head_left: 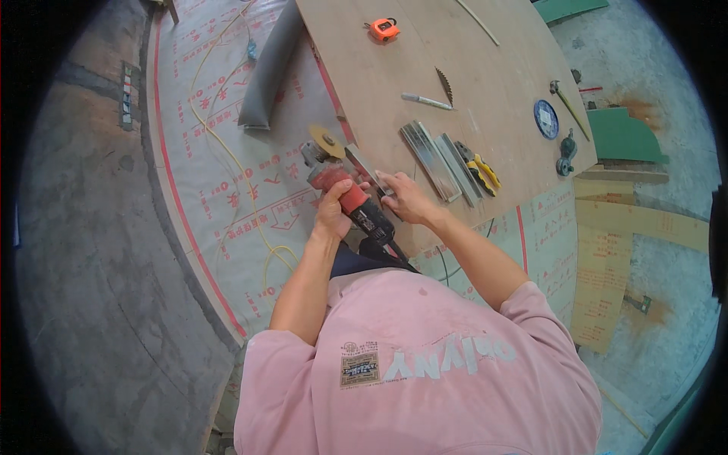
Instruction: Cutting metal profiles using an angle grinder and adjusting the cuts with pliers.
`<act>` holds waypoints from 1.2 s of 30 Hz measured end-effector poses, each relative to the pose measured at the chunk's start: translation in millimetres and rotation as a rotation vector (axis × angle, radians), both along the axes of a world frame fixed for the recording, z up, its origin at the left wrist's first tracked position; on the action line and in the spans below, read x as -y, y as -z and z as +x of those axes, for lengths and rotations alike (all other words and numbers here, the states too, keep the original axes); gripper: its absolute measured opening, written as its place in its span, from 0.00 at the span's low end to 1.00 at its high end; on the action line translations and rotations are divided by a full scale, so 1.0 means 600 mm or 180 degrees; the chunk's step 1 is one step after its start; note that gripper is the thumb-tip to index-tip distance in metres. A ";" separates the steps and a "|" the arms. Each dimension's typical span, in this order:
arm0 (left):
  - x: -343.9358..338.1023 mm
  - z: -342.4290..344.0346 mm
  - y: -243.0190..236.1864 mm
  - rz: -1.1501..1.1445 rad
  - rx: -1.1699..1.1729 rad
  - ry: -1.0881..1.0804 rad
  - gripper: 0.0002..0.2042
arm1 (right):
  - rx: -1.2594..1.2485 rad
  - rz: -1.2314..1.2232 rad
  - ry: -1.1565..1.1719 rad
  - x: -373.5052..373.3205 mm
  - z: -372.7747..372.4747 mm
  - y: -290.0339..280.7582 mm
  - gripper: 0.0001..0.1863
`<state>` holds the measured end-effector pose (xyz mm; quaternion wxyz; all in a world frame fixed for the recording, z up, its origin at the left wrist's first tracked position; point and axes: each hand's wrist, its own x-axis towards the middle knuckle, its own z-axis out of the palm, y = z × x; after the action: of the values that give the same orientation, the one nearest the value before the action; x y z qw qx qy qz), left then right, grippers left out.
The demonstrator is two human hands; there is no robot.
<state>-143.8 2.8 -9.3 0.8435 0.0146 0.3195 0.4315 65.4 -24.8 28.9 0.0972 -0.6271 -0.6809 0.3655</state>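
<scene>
A red and black angle grinder (349, 199) with a yellow disc (327, 141) is gripped by my left hand (334, 208) around its body. My right hand (403, 193) grips a short flat metal strip (362, 165), whose far end is at or very near the disc; I cannot tell whether they touch. The strip is held at the board's left edge. Just right of this hand, several silvery metal strips (427, 159) lie side by side on the plywood board (500, 91), with yellow-handled pliers (485, 172) beside them.
On the board are an orange tape measure (383, 29), a blade (444, 85), a marker (425, 101), a hammer (565, 106), a blue round item (547, 119) and a dark tool (566, 155). A grey tube (269, 76) and yellow cord (212, 136) lie left. Green pieces (622, 133) lie right.
</scene>
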 end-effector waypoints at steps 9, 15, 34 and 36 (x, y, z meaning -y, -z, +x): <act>-0.012 -0.069 -0.012 0.0165 -0.0149 -0.0271 0.24 | 0.1598 0.0433 -0.1638 -0.074 0.036 -0.101 0.17; 0.000 -0.087 0.018 0.0072 -0.0140 -0.0358 0.25 | 0.2005 0.1129 -0.1196 -0.123 0.026 -0.166 0.09; -0.032 0.016 0.045 -0.0664 -0.0166 0.0268 0.14 | -0.0810 0.0055 0.0764 -0.037 0.019 0.047 0.17; -0.036 0.019 0.039 -0.0675 -0.0252 0.0305 0.13 | -0.0758 -0.0336 0.0690 -0.040 0.018 0.039 0.17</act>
<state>-132.4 24.5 -33.0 0.8467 -0.0424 0.3952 0.3536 75.9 -0.8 5.6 0.1830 -0.6534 -0.5727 0.4599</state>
